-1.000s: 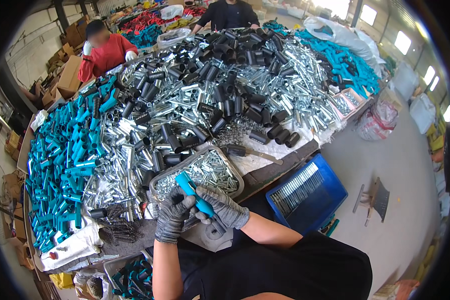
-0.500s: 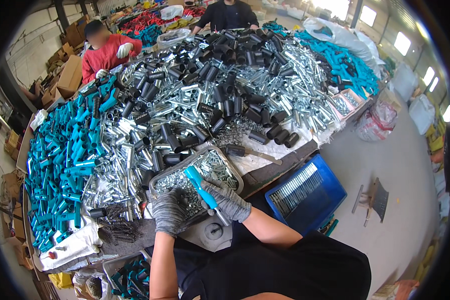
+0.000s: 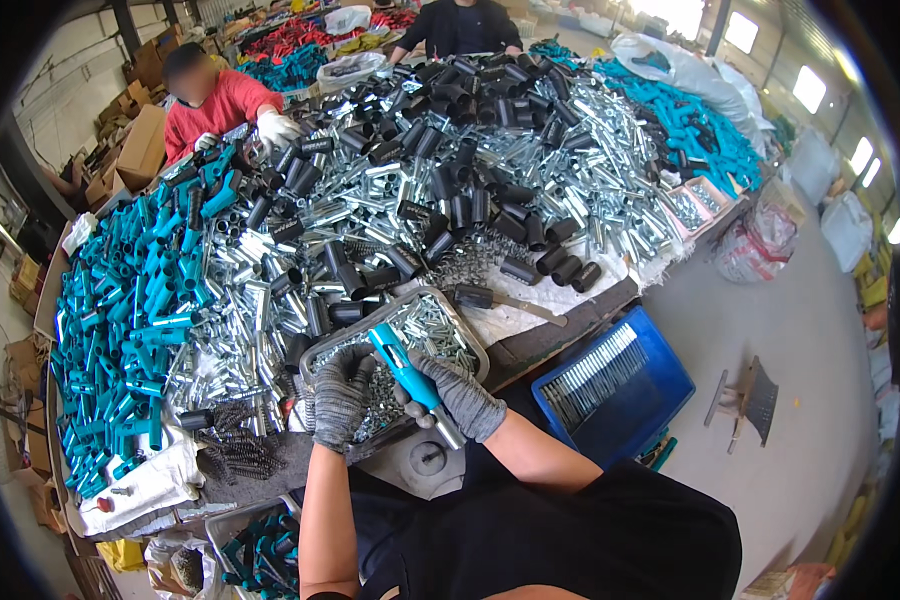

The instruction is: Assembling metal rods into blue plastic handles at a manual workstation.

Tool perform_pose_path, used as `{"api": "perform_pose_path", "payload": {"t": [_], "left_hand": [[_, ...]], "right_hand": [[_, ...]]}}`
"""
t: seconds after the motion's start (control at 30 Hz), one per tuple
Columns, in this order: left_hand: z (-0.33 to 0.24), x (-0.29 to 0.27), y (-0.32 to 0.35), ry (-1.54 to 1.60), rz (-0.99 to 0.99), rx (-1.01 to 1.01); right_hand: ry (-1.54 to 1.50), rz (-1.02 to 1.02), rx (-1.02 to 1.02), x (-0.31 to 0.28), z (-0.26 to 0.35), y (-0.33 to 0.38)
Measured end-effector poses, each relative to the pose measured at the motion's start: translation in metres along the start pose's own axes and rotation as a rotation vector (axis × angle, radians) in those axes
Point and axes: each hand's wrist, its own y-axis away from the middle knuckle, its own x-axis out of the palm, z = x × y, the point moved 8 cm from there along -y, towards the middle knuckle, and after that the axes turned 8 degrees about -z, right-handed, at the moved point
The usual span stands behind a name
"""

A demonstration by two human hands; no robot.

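Note:
In my right hand, gloved in grey knit, lies a teal plastic tool housing. A slot shows in its upper part, and a silver metal tube sticks out of its lower end. My right fingers are wrapped round its lower half. To the left of the housing, my gloved left hand hovers over the left side of a clear plastic bin of small metal parts. The left fingers are curled with the tips together; whatever they may pinch is too small to make out.
Silver tubes, black sleeves and teal housings are heaped across the table. A flat-bladed tool lies right of the bin. A blue crate holds rows of metal rods. Two people work across the heap.
My left hand has risen slightly, its fingers drawing together. The housing has turned in my right hand, so its slot now shows. The red-sleeved person's hand has come down to the heap.

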Motion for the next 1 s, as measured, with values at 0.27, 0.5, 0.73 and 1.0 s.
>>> {"api": "perform_pose_path", "payload": {"t": [0.27, 0.5, 0.73, 1.0], "left_hand": [[-0.009, -0.004, 0.016, -0.829, 0.137, 0.114], [-0.011, -0.012, 0.011, -0.722, -0.075, 0.113], [-0.030, -0.012, 0.006, -0.845, -0.207, 0.325], [-0.011, -0.007, 0.020, -0.050, -0.177, 0.127]], "right_hand": [[-0.046, -0.065, -0.008, -0.019, 0.003, -0.005], [-0.048, 0.014, 0.011, -0.005, 0.000, 0.002], [-0.061, 0.053, 0.022, -0.001, 0.000, 0.002], [-0.088, 0.016, 0.043, -0.002, -0.002, 0.003]]}}
